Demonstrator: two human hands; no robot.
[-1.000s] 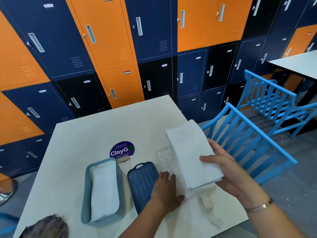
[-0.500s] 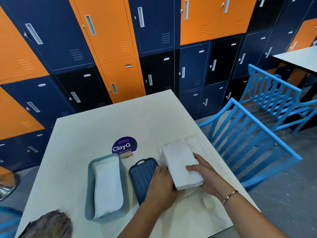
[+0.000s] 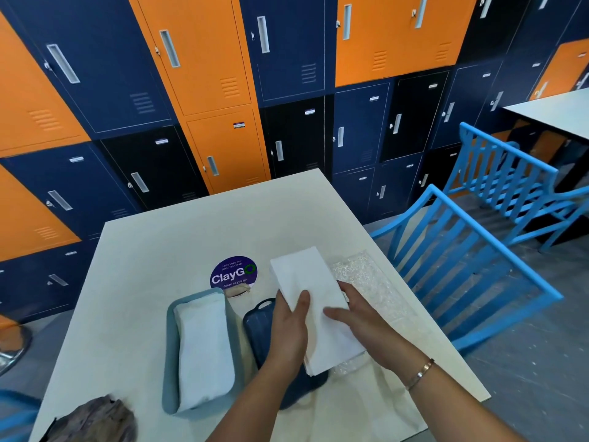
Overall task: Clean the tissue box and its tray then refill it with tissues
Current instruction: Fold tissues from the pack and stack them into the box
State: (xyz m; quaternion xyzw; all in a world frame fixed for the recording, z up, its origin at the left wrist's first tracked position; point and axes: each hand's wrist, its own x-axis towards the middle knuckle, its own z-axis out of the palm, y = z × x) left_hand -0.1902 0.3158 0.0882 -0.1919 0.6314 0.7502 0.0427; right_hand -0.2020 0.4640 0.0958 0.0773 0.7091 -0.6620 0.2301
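Plainly both hands are on the same thing: the left hand grips the left edge of a stack of white tissues, thumb laid on top and fingers hidden underneath, while the right hand clasps the right edge, thumb stretched across the top sheet. The stack seems to be held just above the table, its near end overlapping the dark-blue ribbed cover that lies directly beneath the left hand. Beyond that cover, further to the left, sits the light-blue tissue box, open at the top and already carrying a wad of tissues. So the box lies to the left of the hands, and the left hand is the nearer one. Its long axis runs away from the person, nearly parallel to the stack, whose far end leans slightly left. A sideways carry over the cover, with little turning, looks sufficient. To the right of the stack lies a crinkled clear wrapper; a grey rag rests at the table's near left corner.
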